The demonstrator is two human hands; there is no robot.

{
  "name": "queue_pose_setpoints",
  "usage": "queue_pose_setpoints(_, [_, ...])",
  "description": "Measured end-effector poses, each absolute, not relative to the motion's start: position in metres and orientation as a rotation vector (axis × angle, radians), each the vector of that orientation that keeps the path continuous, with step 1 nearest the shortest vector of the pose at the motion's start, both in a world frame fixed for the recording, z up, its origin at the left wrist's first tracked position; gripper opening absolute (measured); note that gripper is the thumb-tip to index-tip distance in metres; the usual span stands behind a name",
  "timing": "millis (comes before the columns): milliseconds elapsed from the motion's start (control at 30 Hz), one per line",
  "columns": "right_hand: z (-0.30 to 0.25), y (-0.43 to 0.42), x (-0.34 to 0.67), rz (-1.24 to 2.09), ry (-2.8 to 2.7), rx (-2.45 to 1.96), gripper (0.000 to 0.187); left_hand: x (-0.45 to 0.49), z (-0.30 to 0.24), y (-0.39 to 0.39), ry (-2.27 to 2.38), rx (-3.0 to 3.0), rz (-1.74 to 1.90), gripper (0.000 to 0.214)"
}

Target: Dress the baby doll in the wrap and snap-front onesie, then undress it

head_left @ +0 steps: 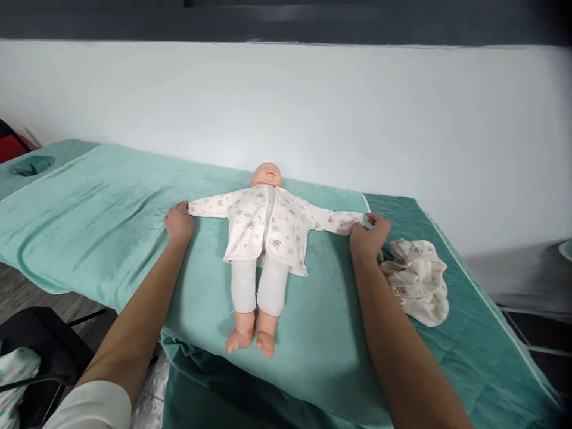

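A baby doll [267, 174] lies on its back, head toward the wall, bare feet toward me. It wears a white baby jacket [286, 223] with small printed figures, parted slightly down the front, and white leggings [272, 286]. Both sleeves stretch straight out sideways. My left hand [179, 221] is closed on the end of one sleeve. At the opposite cuff, my right hand [370, 233] pinches the other sleeve between thumb and fingers. The doll's own hands are not visible. Beside my right forearm lies a crumpled printed white cloth [417, 280].
A light green cover [111, 202] spreads over the bed, with a darker green sheet [473, 339] on the right. A white wall [313, 107] runs behind. At lower left stands a black chair [49, 339] with a printed cloth [18, 375] on it.
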State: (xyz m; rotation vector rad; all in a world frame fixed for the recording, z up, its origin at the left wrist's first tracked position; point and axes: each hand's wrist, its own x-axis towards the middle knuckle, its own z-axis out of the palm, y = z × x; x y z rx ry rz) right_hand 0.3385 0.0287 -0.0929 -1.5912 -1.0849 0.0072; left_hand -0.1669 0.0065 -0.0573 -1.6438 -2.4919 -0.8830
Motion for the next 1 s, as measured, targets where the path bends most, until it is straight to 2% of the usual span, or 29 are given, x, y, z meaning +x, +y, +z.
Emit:
queue_pose_setpoints(133, [-0.087, 0.018, 0.320, -0.103, -1.484, -1.507, 0.042, -0.167, -0.058, 0.007, -2.493, -1.640, -0.880, 0.052])
queue_pose_setpoints(267, [-0.094, 0.019, 0.304, 0.022, -1.815, -1.510, 0.048, -0.167, -0.059, 0.008, -2.482, -1.643, -0.882, 0.052])
queue_pose_setpoints(433, [-0.100, 0.019, 0.307, 0.038, -1.835, -1.573, 0.055, -0.166, -0.058, 0.006, -2.472, -1.637, -0.898, 0.051])
queue_pose_setpoints(600, [-0.095, 0.002, 0.300, -0.016, -1.797, -1.557, 0.053, -0.166, -0.060, 0.007, -2.445, -1.654, -0.963, 0.053])
queue_pose_setpoints(767, [-0.087, -0.027, 0.271, -0.054, -1.808, -1.494, 0.054, -0.164, -0.064, -0.001, -2.321, -1.643, -1.172, 0.054])
queue_pose_setpoints(1000, [-0.075, -0.080, 0.225, 0.084, -1.849, -1.357, 0.049, -0.128, -0.066, -0.040, -1.973, -1.785, -1.427, 0.052])
